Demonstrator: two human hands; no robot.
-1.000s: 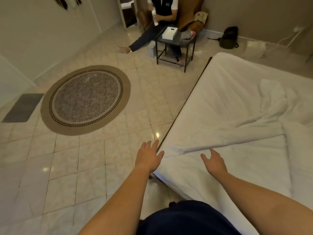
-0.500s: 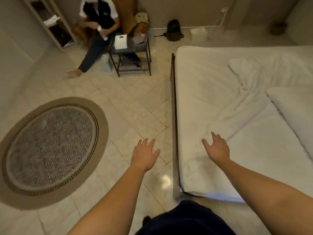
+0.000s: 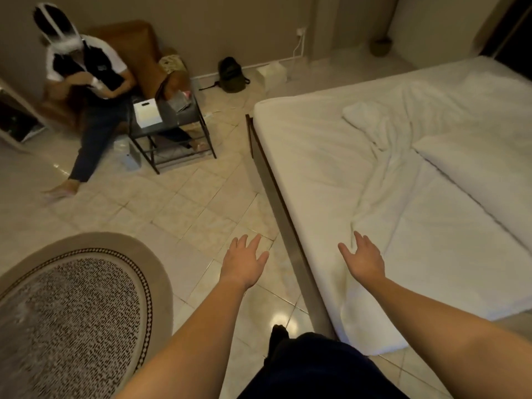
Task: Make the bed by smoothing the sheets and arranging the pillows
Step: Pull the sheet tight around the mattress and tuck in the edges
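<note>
Reaching out ahead of the body, both hands are open with the fingers spread and nothing in them; the left hand (image 3: 243, 262) hangs over the tiled floor (image 3: 201, 203), just beside the dark bed frame (image 3: 277, 197), while the right hand (image 3: 364, 259) is over the near corner of the bed (image 3: 302, 145); whether its palm touches the cloth I cannot tell. From where I stand that pose reads as an approach, arms wide to take hold of or flatten the cover. The sheet (image 3: 383, 174) is the reason; it lies bunched in a long rumpled ridge running from just ahead of the right hand toward the middle of the mattress, with a smoother folded layer on its far side. What looks like a pillow (image 3: 475, 168) lies aslant across the right of the bed, not squared to the head end, so arranging seems not yet done. Away from the bed, a round rug (image 3: 72, 312) covers the floor to the left; a seated person (image 3: 86, 82) is by the wall behind a small dark worktop (image 3: 175, 122) carrying a white box (image 3: 146, 113); a backpack (image 3: 231, 74) rests against the skirting.
</note>
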